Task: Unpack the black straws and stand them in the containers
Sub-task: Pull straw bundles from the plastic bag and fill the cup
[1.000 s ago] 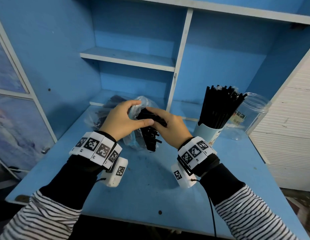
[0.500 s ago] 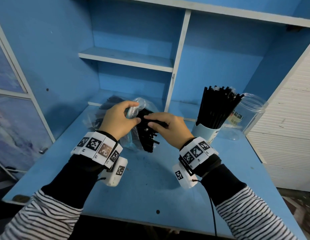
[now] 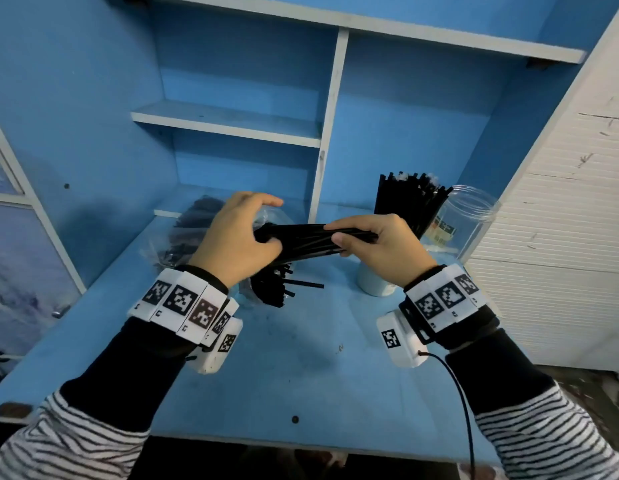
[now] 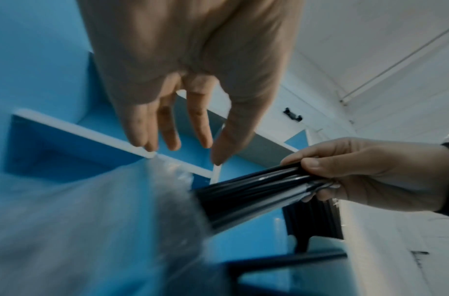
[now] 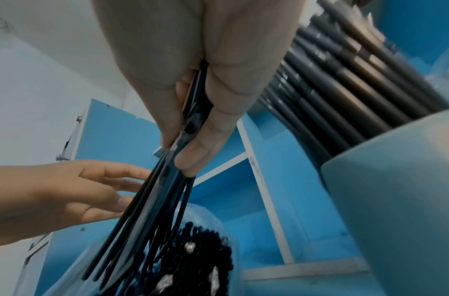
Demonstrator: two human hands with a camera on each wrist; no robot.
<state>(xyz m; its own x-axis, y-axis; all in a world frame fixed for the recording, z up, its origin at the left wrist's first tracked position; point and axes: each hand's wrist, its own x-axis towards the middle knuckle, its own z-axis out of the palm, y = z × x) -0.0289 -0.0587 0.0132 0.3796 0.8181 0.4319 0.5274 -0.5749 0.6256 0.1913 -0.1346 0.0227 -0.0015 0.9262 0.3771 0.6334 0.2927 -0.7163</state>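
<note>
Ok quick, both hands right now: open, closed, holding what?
Left hand: open, fingers straight, next to the plastic bag, gripping nothing.
Right hand: closed on a bundle of black straws partly out of the bag.

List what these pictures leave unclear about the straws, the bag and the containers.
- Plastic bag: smeared by blur in the left wrist view; its opening cannot be made out.
- Left hand: covers the bundle of straws at its bag end in the head view.
- Cup: mostly behind the right hand in the head view.
- Clear jar: label too small to read.
</note>
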